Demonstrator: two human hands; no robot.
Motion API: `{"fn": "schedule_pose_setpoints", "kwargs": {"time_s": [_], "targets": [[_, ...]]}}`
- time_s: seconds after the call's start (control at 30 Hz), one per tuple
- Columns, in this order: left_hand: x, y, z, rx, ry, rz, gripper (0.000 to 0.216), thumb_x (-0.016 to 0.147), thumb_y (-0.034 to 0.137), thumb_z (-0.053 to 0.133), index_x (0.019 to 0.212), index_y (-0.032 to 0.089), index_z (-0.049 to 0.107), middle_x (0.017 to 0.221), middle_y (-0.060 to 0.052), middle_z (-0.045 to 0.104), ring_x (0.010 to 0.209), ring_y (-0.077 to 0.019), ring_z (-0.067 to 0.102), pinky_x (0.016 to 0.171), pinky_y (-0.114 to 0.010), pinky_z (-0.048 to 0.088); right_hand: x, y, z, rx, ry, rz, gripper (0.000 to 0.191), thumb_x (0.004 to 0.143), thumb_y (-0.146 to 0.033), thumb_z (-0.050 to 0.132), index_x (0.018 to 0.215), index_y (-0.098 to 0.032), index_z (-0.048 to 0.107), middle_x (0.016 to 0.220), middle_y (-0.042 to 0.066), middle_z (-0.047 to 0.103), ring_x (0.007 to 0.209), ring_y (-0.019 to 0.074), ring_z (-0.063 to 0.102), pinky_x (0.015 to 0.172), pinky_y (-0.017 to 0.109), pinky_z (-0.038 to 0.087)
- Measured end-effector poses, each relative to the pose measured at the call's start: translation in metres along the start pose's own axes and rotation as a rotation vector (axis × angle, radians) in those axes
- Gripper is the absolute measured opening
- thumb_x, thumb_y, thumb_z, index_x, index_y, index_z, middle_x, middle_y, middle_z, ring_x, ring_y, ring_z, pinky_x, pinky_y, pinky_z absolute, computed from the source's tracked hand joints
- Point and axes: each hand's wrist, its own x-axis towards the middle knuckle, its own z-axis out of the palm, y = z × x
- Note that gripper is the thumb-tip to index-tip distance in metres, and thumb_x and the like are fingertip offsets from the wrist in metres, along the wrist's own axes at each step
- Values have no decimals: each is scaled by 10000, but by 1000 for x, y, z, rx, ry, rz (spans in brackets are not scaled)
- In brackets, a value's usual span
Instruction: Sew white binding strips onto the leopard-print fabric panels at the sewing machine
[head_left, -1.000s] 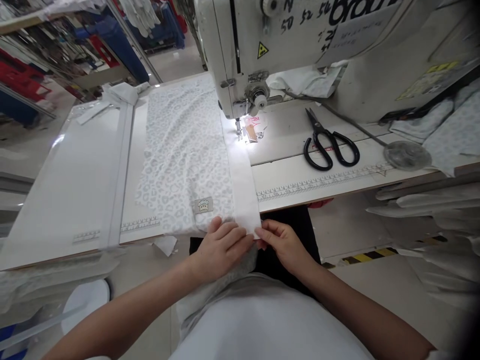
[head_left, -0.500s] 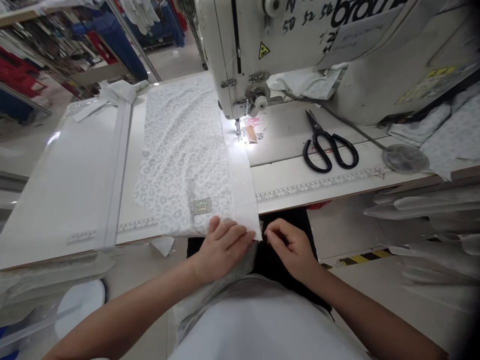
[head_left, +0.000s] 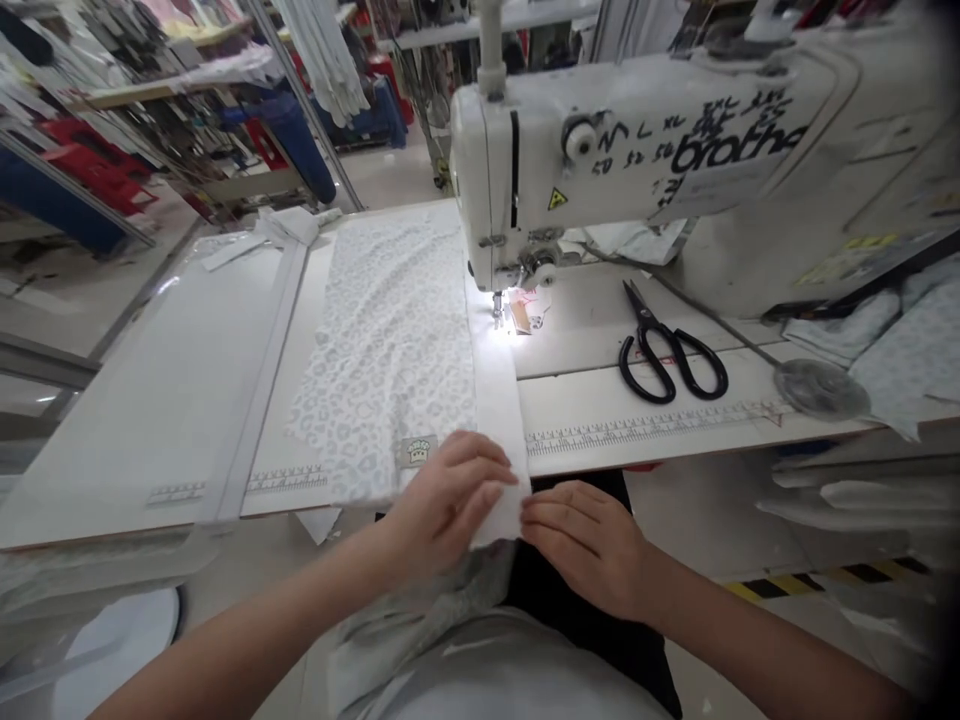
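Observation:
A leopard-print fabric piece (head_left: 397, 330) with a plain white band (head_left: 499, 410) along its right side lies on the sewing table. The band's far end runs under the lit needle area of the sewing machine (head_left: 499, 170). My left hand (head_left: 454, 500) rests over the band near the table's front edge, its fingers stretched and thumb apart, beside a small grey label (head_left: 418, 452). Pinched in the fingertips of my right hand (head_left: 589, 545) is the band's right edge, close to its near end. The fabric under my left palm is hidden.
Black-handled scissors (head_left: 667, 350) lie right of the needle, behind a printed ruler strip (head_left: 652, 425). A round grey disc (head_left: 819, 388) sits farther right on a cable. More print fabric (head_left: 911, 330) lies at the far right; a pale strip (head_left: 262, 390) crosses the table's left.
The view has tilted up, showing more of the machine. My right hand has closed on the band's edge. My left hand has shifted from the near corner up onto the band.

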Motion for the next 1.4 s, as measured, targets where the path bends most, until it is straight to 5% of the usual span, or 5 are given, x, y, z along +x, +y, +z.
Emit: {"fn": "schedule_pose_setpoints", "kwargs": {"time_s": [0.2,0.47,0.67,0.83,1.4], "targets": [[12,-28,-11,240,-125,-105,337,920,294,421,1232,189,493,1342,-82,468,1289,-237,352,1054,-453,334,4,-1,2,43,-7,123,128,841,-23,531,893,-115,603,816,64,659,757,152,599,690,293,512],[32,-48,-23,428,-315,-97,449,940,413,335,1367,277,352,1471,-31,301,1358,-276,241,1041,-561,301,26,27,-1,-29,-50,128,148,838,-10,511,845,-122,608,823,64,658,737,155,582,677,297,496],[54,-66,-33,460,-322,-12,457,929,414,370,1355,250,385,1456,-66,328,1359,-273,239,1073,-532,262,43,54,-2,-77,-120,93,173,852,-12,476,853,-122,609,854,67,660,787,163,583,709,301,490],[49,-50,-18,361,-233,-157,383,950,222,286,1308,205,422,1435,-87,358,1353,-250,261,1034,-531,326,61,74,-3,-176,-140,48,237,890,-58,424,785,-146,618,765,54,666,716,155,592,638,277,478],[90,-108,-53,441,-246,-20,492,934,422,354,1371,201,312,1462,-80,309,1367,-248,212,1088,-473,225,102,141,5,-357,-156,-15,270,887,-95,437,715,-144,639,730,29,671,684,142,596,630,256,447]]}}
